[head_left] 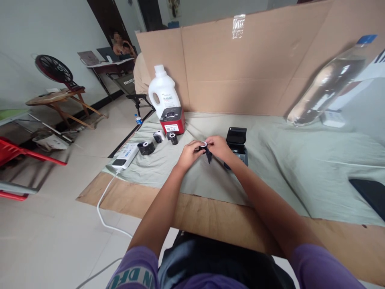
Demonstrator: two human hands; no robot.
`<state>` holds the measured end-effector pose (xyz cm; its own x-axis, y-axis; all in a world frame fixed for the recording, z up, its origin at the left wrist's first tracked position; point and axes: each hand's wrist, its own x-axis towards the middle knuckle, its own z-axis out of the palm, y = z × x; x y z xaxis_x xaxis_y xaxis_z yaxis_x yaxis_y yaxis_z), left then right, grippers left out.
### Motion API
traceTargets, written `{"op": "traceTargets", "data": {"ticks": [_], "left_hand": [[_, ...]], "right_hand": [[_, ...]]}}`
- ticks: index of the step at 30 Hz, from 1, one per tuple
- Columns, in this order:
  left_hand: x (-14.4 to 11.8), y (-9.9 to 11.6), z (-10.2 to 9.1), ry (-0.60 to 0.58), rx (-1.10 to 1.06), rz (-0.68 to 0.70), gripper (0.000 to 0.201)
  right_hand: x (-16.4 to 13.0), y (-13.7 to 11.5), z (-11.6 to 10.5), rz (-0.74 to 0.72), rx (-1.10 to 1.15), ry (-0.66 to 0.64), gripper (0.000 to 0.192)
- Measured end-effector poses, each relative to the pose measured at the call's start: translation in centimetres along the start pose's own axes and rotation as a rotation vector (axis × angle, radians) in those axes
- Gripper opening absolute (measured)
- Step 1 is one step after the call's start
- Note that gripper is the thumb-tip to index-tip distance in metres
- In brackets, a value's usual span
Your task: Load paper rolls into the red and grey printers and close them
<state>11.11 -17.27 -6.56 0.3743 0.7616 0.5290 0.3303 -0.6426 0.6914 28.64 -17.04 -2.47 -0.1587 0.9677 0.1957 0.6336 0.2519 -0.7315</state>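
My left hand (pixel 189 153) and my right hand (pixel 218 146) meet over the pale green cloth (pixel 276 168), both gripping a small black roll (pixel 203 147) with a white core; a loose black strip hangs from it. Right behind my right hand sits a small black label printer (pixel 237 140) with its lid up. To the left lie a larger black roll (pixel 146 147) and two small rolls (pixel 165 137) in front of a red-and-black printer (pixel 172 121).
A white jug (pixel 163 91) stands behind the red printer. A clear water bottle (pixel 327 82) leans at the right against the cardboard wall (pixel 240 68). A power strip (pixel 125 155) with a white cable lies at the cloth's left edge. A person sits at a far desk.
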Motion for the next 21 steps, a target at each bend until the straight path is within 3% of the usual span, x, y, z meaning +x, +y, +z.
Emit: {"op": "traceTargets", "data": {"ticks": [7, 14, 18, 21], "left_hand": [[-0.4, -0.7, -0.2, 0.024, 0.014, -0.068, 0.030], [-0.3, -0.9, 0.2, -0.001, 0.072, -0.080, 0.039], [-0.3, -1.3, 0.6, 0.040, 0.036, -0.207, 0.052], [-0.3, -1.3, 0.9, 0.031, 0.013, -0.237, 0.043]], "right_hand": [[-0.3, -0.1, -0.4, -0.136, -0.066, -0.045, 0.028], [-0.2, 0.4, 0.0, -0.089, -0.173, -0.118, 0.013], [-0.3, 0.0, 0.1, -0.034, -0.182, -0.118, 0.013], [-0.4, -0.3, 0.2, -0.003, -0.182, -0.118, 0.017]]}}
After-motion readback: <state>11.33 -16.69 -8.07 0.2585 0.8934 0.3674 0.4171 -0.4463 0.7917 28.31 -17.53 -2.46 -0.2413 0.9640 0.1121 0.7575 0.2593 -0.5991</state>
